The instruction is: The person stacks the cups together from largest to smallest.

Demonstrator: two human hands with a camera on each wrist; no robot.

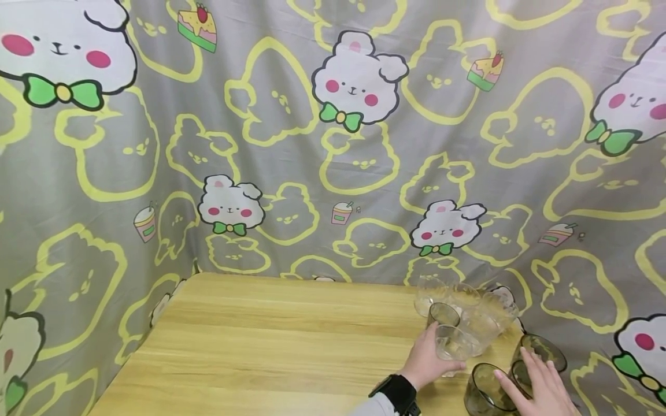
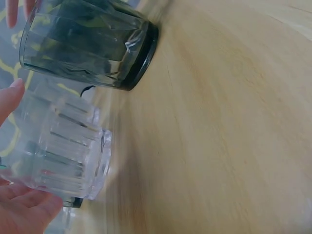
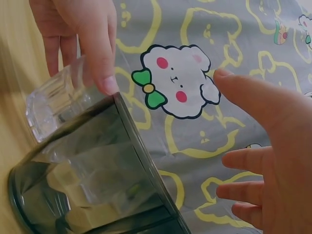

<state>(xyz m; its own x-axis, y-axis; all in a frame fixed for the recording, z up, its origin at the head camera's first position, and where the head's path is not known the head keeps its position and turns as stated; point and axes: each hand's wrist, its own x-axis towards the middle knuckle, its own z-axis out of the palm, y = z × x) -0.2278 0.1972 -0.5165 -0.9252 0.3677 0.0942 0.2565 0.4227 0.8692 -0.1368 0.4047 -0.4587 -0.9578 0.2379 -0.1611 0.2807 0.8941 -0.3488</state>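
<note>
Left hand (image 1: pixel 428 359): fingers curled round one clear glass (image 1: pixel 451 344), at the worktop's (image 1: pixel 270 346) right side.
Right hand (image 1: pixel 538 387): fingers straight, touching a dark glass (image 1: pixel 483 397).
Dark glasses: three visible.
Clear glasses: about four, clustered; exact count unclear.

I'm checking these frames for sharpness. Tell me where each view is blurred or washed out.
Head view: even, soft light and sharp print on the cloth; the clear glasses blend into each other. Left wrist view: the wooden table is smeared with motion streaks, and the clear glass held by the left hand is blurred. Right wrist view: mostly sharp; the dark glass shows reflections.
</note>
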